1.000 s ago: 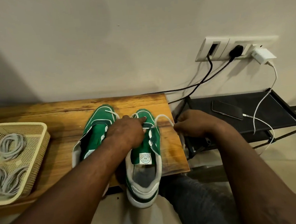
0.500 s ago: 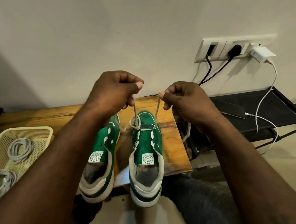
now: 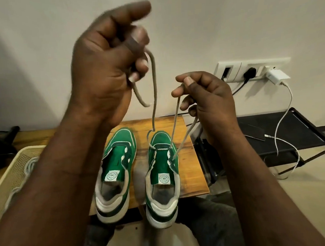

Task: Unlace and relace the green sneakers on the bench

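Head view: left hand (image 3: 104, 69) clenches one shoelace (image 3: 153, 104) end, raised high; right hand (image 3: 208, 96) pinches the other end, lower. Below both grips, shoelace threads green sneaker (image 3: 162, 172) on wooden bench (image 3: 190, 169); unlaced sneaker (image 3: 118, 164) beside it.

This looks like a home, in a lived-in corner. A low wooden surface (image 3: 192, 170) stands against a plain painted wall (image 3: 208, 23). Right of the surface, sockets (image 3: 250, 69) hold plugs and a white charger (image 3: 276, 76), cabled to a phone (image 3: 253, 133) on a black rack (image 3: 296, 128). At its left end sits a basket (image 3: 11, 171) of cords.
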Tool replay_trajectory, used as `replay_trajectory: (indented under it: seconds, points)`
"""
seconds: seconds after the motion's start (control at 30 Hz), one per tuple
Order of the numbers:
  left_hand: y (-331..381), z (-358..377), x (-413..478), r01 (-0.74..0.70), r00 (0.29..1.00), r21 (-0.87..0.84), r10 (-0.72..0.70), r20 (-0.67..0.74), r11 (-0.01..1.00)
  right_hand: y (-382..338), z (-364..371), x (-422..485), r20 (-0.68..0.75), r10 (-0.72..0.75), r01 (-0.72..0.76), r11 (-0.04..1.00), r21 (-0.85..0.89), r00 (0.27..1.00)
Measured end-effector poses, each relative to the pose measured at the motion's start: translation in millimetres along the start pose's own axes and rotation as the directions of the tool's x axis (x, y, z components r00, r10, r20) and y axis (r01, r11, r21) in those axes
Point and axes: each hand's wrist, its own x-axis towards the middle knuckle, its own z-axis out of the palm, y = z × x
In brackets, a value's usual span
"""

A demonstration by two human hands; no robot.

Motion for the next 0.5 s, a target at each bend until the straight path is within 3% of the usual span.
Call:
replay_trajectory:
  seconds: [0.1, 0.17, 0.27, 0.5]
  points:
    - [12, -11, 6, -0.075, 0.997, 0.026, 0.075, 0.007, 0.997, -2, 0, -1, -0.019, 0.001, -0.001, 1.0, 0.01, 1.0]
    - [7, -11, 2, 0.022, 1.0, 0.089, -0.022, -0.01, 0.996, -5, 2, -1, -0.015, -0.006, 0.006, 1.0, 0.018, 1.0]
    - [1, -3, -6, 0.151, 0.989, 0.046, -0.15, -0.02, 0.988, -13, 4, 0, 0.006, -0.029, 0.029, 0.999, 0.028, 1.0]
    - [37, 7, -5, -0.141, 0.989, -0.104, 0.146, 0.036, 0.985, -27, 6, -2, -0.007, -0.119, 0.12, 0.99, 0.069, 0.993]
